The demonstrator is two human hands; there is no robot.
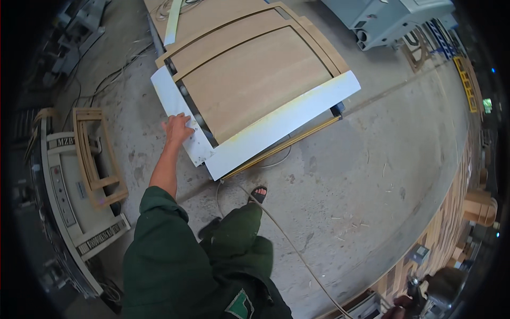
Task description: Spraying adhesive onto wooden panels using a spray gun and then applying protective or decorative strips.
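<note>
My left hand rests on the white strip along the left side of a work table, fingers spread over its surface and nothing held in them. Beside it lies a brown wooden panel with a curved far edge, its near side against the wide white front strip. A second curved wooden piece frames the panel at its far side, with dark gaps between them. My right hand is out of the picture.
Left stands a machine with a wooden frame leaning on it. A hose crosses the concrete floor beside my foot. Far right is a grey-blue machine; wood pieces line the right, where another person shows at lower right.
</note>
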